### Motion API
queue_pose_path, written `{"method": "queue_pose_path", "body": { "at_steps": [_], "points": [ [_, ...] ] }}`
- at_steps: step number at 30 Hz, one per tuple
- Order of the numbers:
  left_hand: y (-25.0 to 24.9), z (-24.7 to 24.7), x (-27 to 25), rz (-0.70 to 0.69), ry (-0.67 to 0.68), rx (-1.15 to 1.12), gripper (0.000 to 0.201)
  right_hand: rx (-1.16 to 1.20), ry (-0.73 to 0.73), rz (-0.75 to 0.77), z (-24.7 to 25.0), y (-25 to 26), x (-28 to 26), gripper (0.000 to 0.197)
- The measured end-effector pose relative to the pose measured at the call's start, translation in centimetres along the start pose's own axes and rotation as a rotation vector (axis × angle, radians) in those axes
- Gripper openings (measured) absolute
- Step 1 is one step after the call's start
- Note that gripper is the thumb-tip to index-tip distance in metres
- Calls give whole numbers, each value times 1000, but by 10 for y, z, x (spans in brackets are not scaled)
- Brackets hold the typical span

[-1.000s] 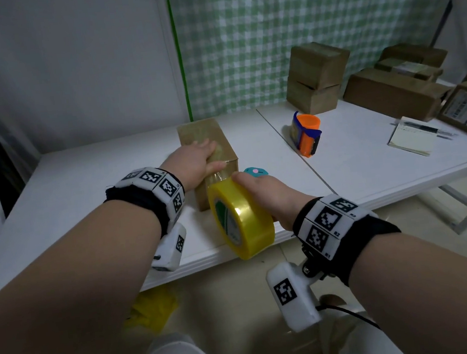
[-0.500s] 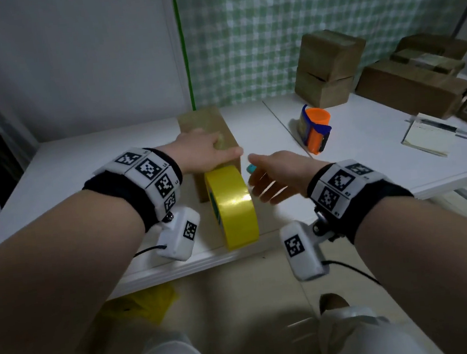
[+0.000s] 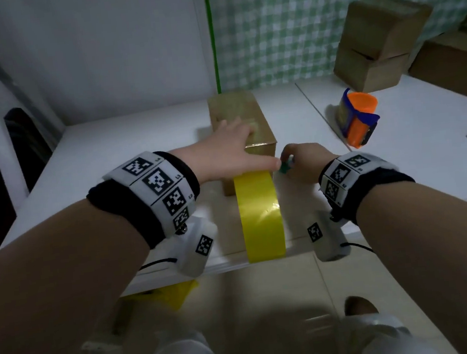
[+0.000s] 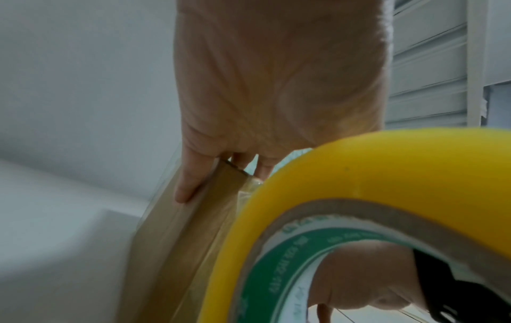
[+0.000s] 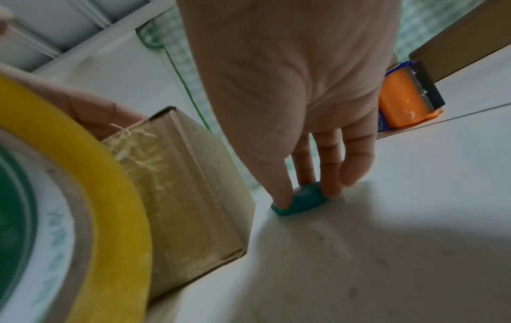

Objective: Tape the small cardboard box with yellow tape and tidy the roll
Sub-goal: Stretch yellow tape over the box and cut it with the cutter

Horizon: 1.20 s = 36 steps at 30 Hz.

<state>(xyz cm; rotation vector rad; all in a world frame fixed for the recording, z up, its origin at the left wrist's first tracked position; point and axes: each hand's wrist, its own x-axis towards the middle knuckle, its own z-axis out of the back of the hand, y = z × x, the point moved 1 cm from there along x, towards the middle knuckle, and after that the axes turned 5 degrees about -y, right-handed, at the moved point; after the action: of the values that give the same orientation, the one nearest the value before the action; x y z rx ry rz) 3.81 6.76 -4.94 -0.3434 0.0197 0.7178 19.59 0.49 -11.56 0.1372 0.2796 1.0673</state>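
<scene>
Yellow tape roll [image 3: 260,213] now stands released; right hand [image 3: 305,161] pinches teal cutter [image 5: 300,199], left hand [image 3: 225,151] flat on box [image 3: 242,124].

The head view looks steeply down from above the worktop [image 3: 114,149], facing its 12 o'clock wall. Each wrist view sits very close under its palm, aimed along the fingers. All three share the yellow tape roll [image 3: 259,214] [image 4: 387,174] [image 5: 91,192] and small cardboard box [image 3: 237,110] [image 4: 179,229] [image 5: 193,185].

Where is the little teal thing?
In the head view, the small teal oval object lies on the white table, right of the small cardboard box, pinched by the right hand.
</scene>
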Motion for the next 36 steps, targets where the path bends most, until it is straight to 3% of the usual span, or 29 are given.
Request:
{"method": "queue_pose_path", "body": {
  "at_steps": [9,12,15,17,20,23,27,31,36],
  "points": [
    [-17,3,3,-103,106,28,93,10,52,-106,5,-11,-20,33],
    [-13,4,2,-62,51,3,103,116,-168,-137,19,-19,-29,28],
    [-17,10,-9,19,-48,19,86,315,-380,-124,38,-17,-36,29],
    [-21,13,-16,45,19,18,76,402,-464,-77,47,-8,-41,27],
    [-22,13,-25,109,213,-183,79,434,-569,9,52,2,-46,22],
    [-25,12,-31,150,219,-311,80,480,-628,70,55,5,-51,25],
    [-35,13,-27,80,100,-245,54,401,-605,142,60,8,-56,35],
    [-37,14,-27,-10,53,-159,38,257,-465,212,58,15,-64,33],
    [-27,18,-28,-13,-19,-89,54,150,-390,205,50,23,-56,44]
  ]
}}
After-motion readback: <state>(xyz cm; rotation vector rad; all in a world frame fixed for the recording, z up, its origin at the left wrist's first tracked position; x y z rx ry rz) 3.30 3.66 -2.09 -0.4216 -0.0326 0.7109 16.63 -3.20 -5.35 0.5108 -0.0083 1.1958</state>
